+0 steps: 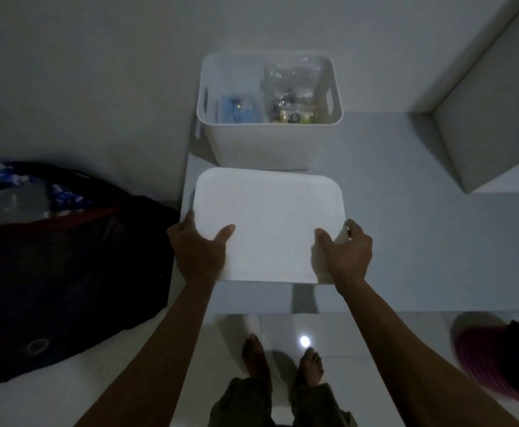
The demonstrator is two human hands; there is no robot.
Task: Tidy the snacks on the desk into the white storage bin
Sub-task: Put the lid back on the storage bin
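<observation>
The white storage bin stands open on the white desk, against the wall. Inside it lie a blue snack pack on the left and clear plastic snack packaging on the right. In front of the bin I hold the flat white lid level over the desk's front edge. My left hand grips its left side, thumb on top. My right hand grips its right side the same way.
A dark bag with blue patterned cloth lies to the left of the desk. A white box-shaped shelf sits at the back right. A pink and dark object lies on the tiled floor at the right. My bare feet stand below the desk.
</observation>
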